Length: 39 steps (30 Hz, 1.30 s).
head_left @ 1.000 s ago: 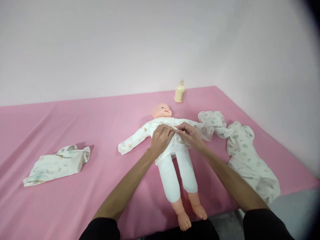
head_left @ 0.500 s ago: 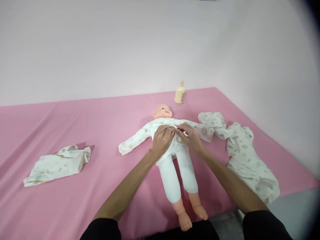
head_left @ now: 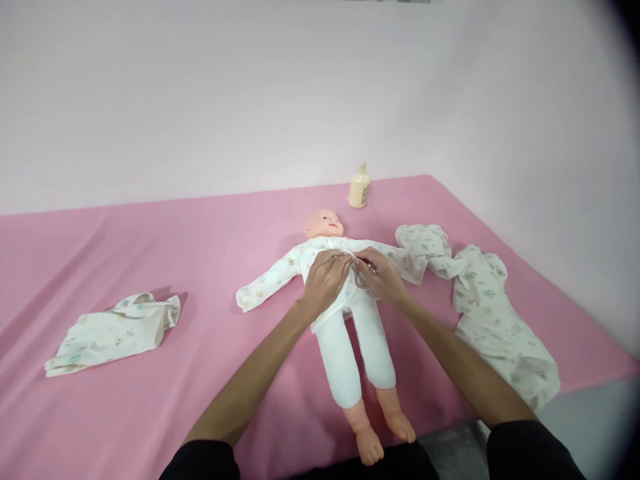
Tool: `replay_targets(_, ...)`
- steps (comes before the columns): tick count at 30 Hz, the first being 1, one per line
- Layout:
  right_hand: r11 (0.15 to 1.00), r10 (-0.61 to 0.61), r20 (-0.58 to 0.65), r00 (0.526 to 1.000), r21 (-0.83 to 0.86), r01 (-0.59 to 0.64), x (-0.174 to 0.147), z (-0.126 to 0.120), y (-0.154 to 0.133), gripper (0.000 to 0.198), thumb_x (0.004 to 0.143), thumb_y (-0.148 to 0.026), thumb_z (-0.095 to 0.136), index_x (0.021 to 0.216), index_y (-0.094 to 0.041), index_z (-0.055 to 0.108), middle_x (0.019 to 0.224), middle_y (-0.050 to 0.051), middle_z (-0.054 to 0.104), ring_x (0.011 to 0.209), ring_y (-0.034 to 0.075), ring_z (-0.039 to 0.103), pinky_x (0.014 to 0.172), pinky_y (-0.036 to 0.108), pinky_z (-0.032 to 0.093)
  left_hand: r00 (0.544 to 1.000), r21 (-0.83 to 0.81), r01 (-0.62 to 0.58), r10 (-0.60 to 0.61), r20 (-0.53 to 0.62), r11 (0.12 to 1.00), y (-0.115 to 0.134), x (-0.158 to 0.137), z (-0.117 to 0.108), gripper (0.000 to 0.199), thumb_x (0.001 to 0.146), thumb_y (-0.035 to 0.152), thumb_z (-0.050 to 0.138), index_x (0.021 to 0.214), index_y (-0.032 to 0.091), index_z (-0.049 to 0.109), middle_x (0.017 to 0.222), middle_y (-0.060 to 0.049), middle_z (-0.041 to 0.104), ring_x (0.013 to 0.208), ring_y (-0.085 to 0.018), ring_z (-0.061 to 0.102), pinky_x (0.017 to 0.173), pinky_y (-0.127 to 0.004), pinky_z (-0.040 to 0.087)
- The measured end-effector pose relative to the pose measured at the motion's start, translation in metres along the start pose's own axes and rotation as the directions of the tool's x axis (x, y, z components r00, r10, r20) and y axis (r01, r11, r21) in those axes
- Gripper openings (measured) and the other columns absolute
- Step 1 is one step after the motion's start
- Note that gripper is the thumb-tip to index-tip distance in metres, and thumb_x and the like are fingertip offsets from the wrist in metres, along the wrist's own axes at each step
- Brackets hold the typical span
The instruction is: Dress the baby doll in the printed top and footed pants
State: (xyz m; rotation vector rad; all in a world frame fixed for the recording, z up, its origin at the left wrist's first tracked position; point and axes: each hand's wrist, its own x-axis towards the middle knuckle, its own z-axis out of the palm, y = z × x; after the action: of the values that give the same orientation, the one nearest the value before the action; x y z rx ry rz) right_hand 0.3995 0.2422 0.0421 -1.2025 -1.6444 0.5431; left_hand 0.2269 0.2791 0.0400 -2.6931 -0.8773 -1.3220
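Observation:
A baby doll (head_left: 379,340) lies on its back on a pink sheet, head away from me and bare feet at the near edge. It wears a white patterned baby shirt (head_left: 274,275) with long sleeves spread to both sides. Over the doll's chest, my left hand (head_left: 327,275) pinches the front of the shirt from the left. My right hand (head_left: 380,272) meets it there, fingers closed on the shirt's edge. Both sets of fingertips nearly touch. The fastening between them is mostly hidden by my fingers.
A cream pump bottle (head_left: 359,188) stands behind the doll's head. Folded patterned cloth (head_left: 115,333) lies at the left. Crumpled patterned baby clothes (head_left: 500,327) lie at the right, by the doll's sleeve. White walls bound the pink-covered table (head_left: 210,233) behind and at right.
Both hands stay at the doll's chest with only slight finger movement at the shirt's front. The doll and the clothes around it stay where they were.

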Motion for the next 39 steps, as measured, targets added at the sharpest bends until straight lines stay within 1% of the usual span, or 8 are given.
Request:
replay_targets(5, 0.997, 0.055, -0.007, 0.998, 0.051, -0.055, 0.000, 0.001, 0.000, 0.029, 0.095, -0.046, 0.055, 0.103, -0.024, 0.072, 0.090, 0.004, 0.063, 0.081, 0.017, 0.057, 0.076, 0.032, 0.046, 0.999, -0.049, 0.042, -0.041, 0.029, 0.998, 0.000, 0.001, -0.001, 0.019, 0.100, 0.025, 0.047, 0.105, 0.018, 0.064, 0.099, -0.007, 0.069, 0.099, -0.020, 0.062, 0.091, -0.037, 0.049)
replay_targets(10, 0.995, 0.081, -0.033, 0.996, 0.055, -0.079, 0.000, 0.003, -0.002, 0.032, 0.093, -0.051, 0.057, 0.099, -0.024, 0.073, 0.090, 0.005, 0.065, 0.080, 0.018, 0.058, 0.075, 0.032, 0.048, 0.995, -0.030, 0.099, -0.099, -0.006, 0.995, 0.000, -0.002, 0.002, 0.019, 0.099, 0.028, 0.050, 0.110, 0.017, 0.061, 0.098, -0.008, 0.069, 0.098, -0.021, 0.062, 0.088, -0.038, 0.050)
replay_targets(17, 0.988, 0.086, -0.014, 0.996, 0.126, -0.083, -0.004, 0.003, -0.008, 0.028, 0.096, -0.044, 0.055, 0.104, -0.024, 0.072, 0.095, 0.005, 0.066, 0.090, 0.019, 0.062, 0.083, 0.033, 0.048, 0.997, -0.018, 0.040, -0.042, -0.067, 0.999, -0.001, -0.004, 0.004, 0.018, 0.100, 0.024, 0.047, 0.104, 0.016, 0.063, 0.097, -0.008, 0.066, 0.095, -0.020, 0.061, 0.085, -0.035, 0.051)
replay_targets(23, 0.982, 0.099, 0.059, 0.993, 0.158, -0.107, -0.005, -0.003, -0.013, 0.028, 0.097, -0.043, 0.052, 0.108, -0.026, 0.071, 0.098, 0.005, 0.065, 0.094, 0.020, 0.061, 0.087, 0.034, 0.048, 0.992, -0.024, 0.031, -0.033, -0.118, 0.999, -0.001, -0.004, 0.005, 0.015, 0.099, 0.023, 0.048, 0.099, 0.017, 0.061, 0.096, -0.009, 0.068, 0.099, -0.021, 0.061, 0.087, -0.038, 0.053)
replay_targets(28, 0.988, 0.105, 0.105, 0.989, 0.102, -0.116, 0.002, -0.016, -0.014, 0.026, 0.095, -0.043, 0.055, 0.102, -0.025, 0.072, 0.096, 0.005, 0.066, 0.093, 0.019, 0.061, 0.083, 0.033, 0.048, 0.994, 0.000, 0.032, -0.032, -0.103, 0.999, -0.001, -0.005, 0.006, 0.014, 0.099, 0.024, 0.048, 0.097, 0.017, 0.060, 0.095, -0.009, 0.068, 0.098, -0.021, 0.063, 0.087, -0.039, 0.052)
replay_targets(33, 0.992, 0.126, 0.113, 0.986, 0.005, -0.128, 0.008, -0.024, -0.017, 0.024, 0.087, -0.046, 0.066, 0.094, -0.024, 0.071, 0.106, 0.006, 0.067, 0.097, 0.020, 0.061, 0.079, 0.032, 0.048, 0.994, 0.060, 0.025, -0.019, -0.109, 0.998, -0.001, -0.002, 0.005, 0.013, 0.099, 0.023, 0.049, 0.093, 0.017, 0.059, 0.092, -0.008, 0.069, 0.092, -0.022, 0.064, 0.084, -0.039, 0.050)
replay_targets(36, 0.979, 0.204, 0.101, 0.974, 0.003, -0.206, 0.012, -0.025, -0.019, 0.025, 0.088, -0.045, 0.062, 0.086, -0.022, 0.071, 0.091, 0.004, 0.070, 0.085, 0.019, 0.062, 0.073, 0.031, 0.047, 0.996, 0.081, -0.012, 0.019, -0.088, 0.997, 0.000, -0.001, 0.002, 0.012, 0.098, 0.023, 0.051, 0.093, 0.017, 0.059, 0.092, -0.008, 0.070, 0.092, -0.022, 0.064, 0.084, -0.038, 0.049)
replay_targets(39, 0.941, 0.333, 0.171, 0.927, 0.004, -0.339, 0.017, -0.026, -0.018, 0.023, 0.087, -0.039, 0.060, 0.079, -0.020, 0.072, 0.079, 0.003, 0.071, 0.074, 0.018, 0.062, 0.065, 0.030, 0.047, 0.999, 0.058, -0.026, 0.028, -0.036, 0.998, 0.001, 0.000, -0.002, 0.013, 0.099, 0.023, 0.050, 0.094, 0.017, 0.061, 0.093, -0.008, 0.070, 0.090, -0.021, 0.065, 0.083, -0.038, 0.050)
